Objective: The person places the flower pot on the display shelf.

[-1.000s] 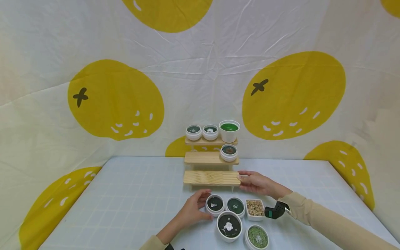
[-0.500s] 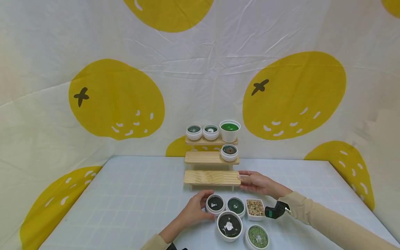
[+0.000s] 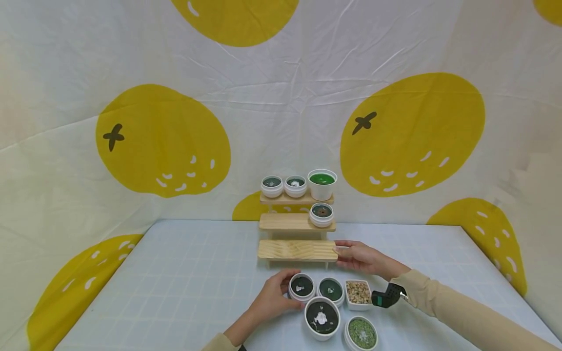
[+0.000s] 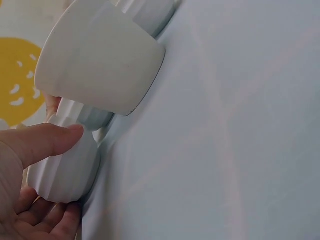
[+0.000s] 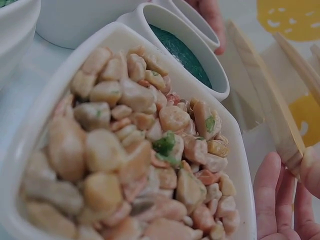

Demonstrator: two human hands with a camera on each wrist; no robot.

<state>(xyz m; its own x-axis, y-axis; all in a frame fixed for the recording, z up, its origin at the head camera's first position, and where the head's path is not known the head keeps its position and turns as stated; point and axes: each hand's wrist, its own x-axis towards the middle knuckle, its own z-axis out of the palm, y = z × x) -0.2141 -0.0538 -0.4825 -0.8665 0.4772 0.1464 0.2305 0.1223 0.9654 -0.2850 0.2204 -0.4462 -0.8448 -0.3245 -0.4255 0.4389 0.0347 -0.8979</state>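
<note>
Shifted slightly rightward since a second ago with the left hand (image 3: 273,296), now curled round a small dark-filled pot (image 3: 301,286), thumb and fingers on opposite sides, likely for a firm hold so close beside the taller pot (image 3: 322,317). Still pinching the lowest wooden shelf (image 3: 297,250) by its right end with the right hand (image 3: 362,258), likely to steady it. No change seen in the green-filled pot (image 3: 331,289) right of the left hand, or in the square dish (image 3: 358,306) on the right hand's near side.
</note>
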